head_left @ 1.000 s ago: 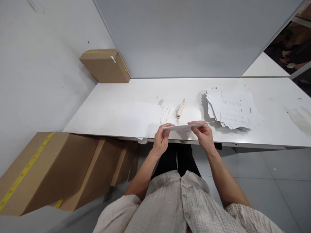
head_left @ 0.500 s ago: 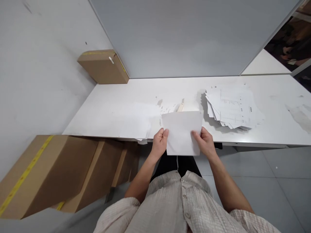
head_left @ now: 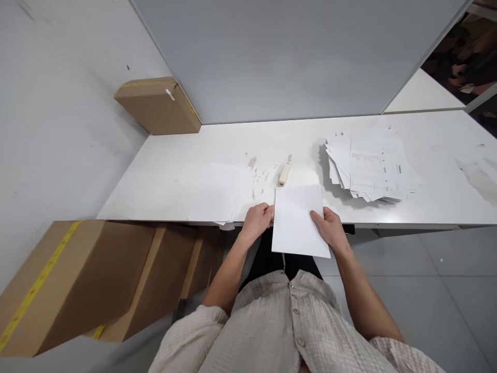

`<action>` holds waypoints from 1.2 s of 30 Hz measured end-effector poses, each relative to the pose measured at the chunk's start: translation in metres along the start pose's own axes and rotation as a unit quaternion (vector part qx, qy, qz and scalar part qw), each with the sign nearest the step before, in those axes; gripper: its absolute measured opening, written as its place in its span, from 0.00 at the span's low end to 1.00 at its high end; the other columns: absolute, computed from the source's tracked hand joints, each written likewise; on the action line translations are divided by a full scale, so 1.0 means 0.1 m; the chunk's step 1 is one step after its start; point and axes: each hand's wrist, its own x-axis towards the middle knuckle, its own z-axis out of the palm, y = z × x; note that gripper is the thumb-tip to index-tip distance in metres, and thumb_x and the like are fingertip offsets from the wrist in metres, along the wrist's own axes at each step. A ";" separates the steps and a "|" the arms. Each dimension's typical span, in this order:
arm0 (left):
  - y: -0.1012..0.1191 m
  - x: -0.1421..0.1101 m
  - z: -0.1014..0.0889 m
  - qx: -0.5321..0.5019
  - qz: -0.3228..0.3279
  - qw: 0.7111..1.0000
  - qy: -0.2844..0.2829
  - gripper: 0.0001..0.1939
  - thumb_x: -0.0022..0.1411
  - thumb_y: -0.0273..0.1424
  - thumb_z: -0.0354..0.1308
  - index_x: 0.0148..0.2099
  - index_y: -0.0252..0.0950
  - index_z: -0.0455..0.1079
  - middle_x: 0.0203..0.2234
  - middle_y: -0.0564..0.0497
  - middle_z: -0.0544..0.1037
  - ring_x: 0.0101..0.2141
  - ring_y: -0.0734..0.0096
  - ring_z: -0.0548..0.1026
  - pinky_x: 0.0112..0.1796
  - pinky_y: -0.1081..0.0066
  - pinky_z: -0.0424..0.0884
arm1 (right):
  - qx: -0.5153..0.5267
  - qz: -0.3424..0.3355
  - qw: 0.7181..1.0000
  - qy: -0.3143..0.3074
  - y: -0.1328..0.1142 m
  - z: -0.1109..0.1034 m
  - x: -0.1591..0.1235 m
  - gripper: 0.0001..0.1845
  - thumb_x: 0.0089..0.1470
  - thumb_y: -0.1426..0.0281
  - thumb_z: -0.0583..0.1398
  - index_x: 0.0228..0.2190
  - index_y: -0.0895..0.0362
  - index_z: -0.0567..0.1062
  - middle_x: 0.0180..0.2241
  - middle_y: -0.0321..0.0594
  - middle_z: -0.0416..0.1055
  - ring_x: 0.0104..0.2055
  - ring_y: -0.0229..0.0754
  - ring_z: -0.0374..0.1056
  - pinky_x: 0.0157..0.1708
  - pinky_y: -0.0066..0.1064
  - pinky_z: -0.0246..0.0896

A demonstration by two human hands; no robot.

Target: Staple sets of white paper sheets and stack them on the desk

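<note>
My right hand (head_left: 331, 228) grips the right edge of a white, blank-faced stack of paper (head_left: 298, 223), thumb on top and fingers underneath. The stack is held over the table's front edge, turned slightly. At its left edge is my left hand (head_left: 257, 224), with the fingers curled closed; whether they pinch the paper is hidden. Just beyond the paper's top edge lies a cream-coloured stapler (head_left: 284, 174) on the white table (head_left: 171, 176). More blank sheets (head_left: 217, 194) lie to the left, some jutting past the front edge.
A fanned pile of printed papers (head_left: 365, 166) rests on the right of the table. One cardboard box (head_left: 163, 106) stands in the back left corner. Larger taped boxes (head_left: 93, 280) stand below the table at left. A grey panel (head_left: 272, 62) rises behind the table.
The paper has turned slightly and shifted right and toward me, uncovering the stapler. My left thumb has come off the paper's face; my right hand still grips the right side.
</note>
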 end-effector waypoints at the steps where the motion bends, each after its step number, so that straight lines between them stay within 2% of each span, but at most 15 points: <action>1: 0.00 0.05 0.01 0.019 0.017 0.999 0.021 0.17 0.60 0.41 0.50 0.25 0.38 0.68 0.20 0.52 0.73 0.18 0.72 0.68 0.25 0.71 0.61 | -0.008 -0.002 1.000 0.006 -0.02 0.00 0.01 0.18 0.46 0.58 0.60 0.34 0.58 0.73 0.31 0.40 0.75 0.32 0.45 0.69 0.30 0.32 0.63; 3: -0.01 0.15 0.03 0.046 0.048 0.996 0.067 0.13 0.61 0.38 0.51 0.30 0.39 0.71 0.21 0.51 0.74 0.23 0.69 0.70 0.29 0.71 0.62 | -0.021 0.000 1.000 0.017 -0.07 0.01 0.03 0.16 0.45 0.58 0.60 0.32 0.58 0.72 0.30 0.40 0.75 0.31 0.45 0.68 0.28 0.31 0.62; 5: -0.02 0.25 0.06 0.057 0.077 0.991 0.098 0.10 0.61 0.35 0.51 0.40 0.39 0.72 0.27 0.50 0.75 0.27 0.67 0.71 0.33 0.70 0.63 | -0.026 0.007 0.999 0.026 -0.11 0.02 0.04 0.16 0.45 0.58 0.60 0.30 0.58 0.72 0.30 0.40 0.75 0.31 0.45 0.68 0.27 0.31 0.61; 8: -0.01 0.41 0.10 0.070 0.132 0.984 0.101 0.19 0.62 0.32 0.48 0.55 0.39 0.65 0.37 0.47 0.73 0.33 0.67 0.70 0.38 0.69 0.64 | -0.021 0.016 0.999 0.029 -0.13 0.03 0.05 0.16 0.45 0.58 0.60 0.31 0.58 0.72 0.31 0.41 0.75 0.32 0.45 0.68 0.27 0.31 0.61; 11: -0.01 0.54 0.15 0.123 0.174 0.973 0.086 0.23 0.65 0.29 0.43 0.61 0.41 0.57 0.40 0.46 0.70 0.37 0.65 0.69 0.39 0.68 0.64 | -0.012 0.017 0.999 0.028 -0.11 0.04 0.07 0.17 0.45 0.58 0.60 0.32 0.58 0.72 0.32 0.42 0.75 0.33 0.46 0.69 0.28 0.31 0.61; 17: -0.02 0.65 0.20 0.233 0.156 0.957 0.074 0.25 0.63 0.24 0.41 0.60 0.48 0.60 0.39 0.48 0.67 0.37 0.68 0.68 0.32 0.73 0.62 | 0.003 0.014 1.000 0.027 -0.07 0.06 0.11 0.18 0.45 0.57 0.60 0.33 0.59 0.72 0.32 0.42 0.75 0.32 0.46 0.69 0.29 0.32 0.62; 28: 0.03 0.63 0.23 0.269 0.130 0.952 0.063 0.27 0.61 0.19 0.41 0.58 0.47 0.62 0.41 0.46 0.67 0.38 0.63 0.68 0.32 0.69 0.63 | -0.002 0.011 0.999 0.036 -0.02 0.06 0.14 0.18 0.45 0.57 0.60 0.32 0.58 0.72 0.32 0.41 0.75 0.32 0.45 0.69 0.28 0.31 0.62; 33: 0.03 0.64 0.23 0.240 0.132 0.960 0.064 0.26 0.62 0.21 0.41 0.58 0.47 0.63 0.41 0.46 0.67 0.39 0.63 0.68 0.35 0.68 0.64 | 0.004 0.009 0.999 0.033 -0.03 0.06 0.14 0.18 0.44 0.57 0.60 0.32 0.58 0.72 0.31 0.41 0.75 0.31 0.45 0.69 0.27 0.31 0.63; 36: 0.03 0.59 0.18 0.154 0.154 0.974 0.061 0.24 0.63 0.25 0.43 0.59 0.45 0.61 0.40 0.46 0.69 0.40 0.64 0.69 0.39 0.67 0.64 | 0.017 0.016 1.000 0.019 -0.05 0.04 0.13 0.18 0.44 0.57 0.60 0.33 0.59 0.73 0.32 0.42 0.76 0.32 0.46 0.70 0.28 0.32 0.63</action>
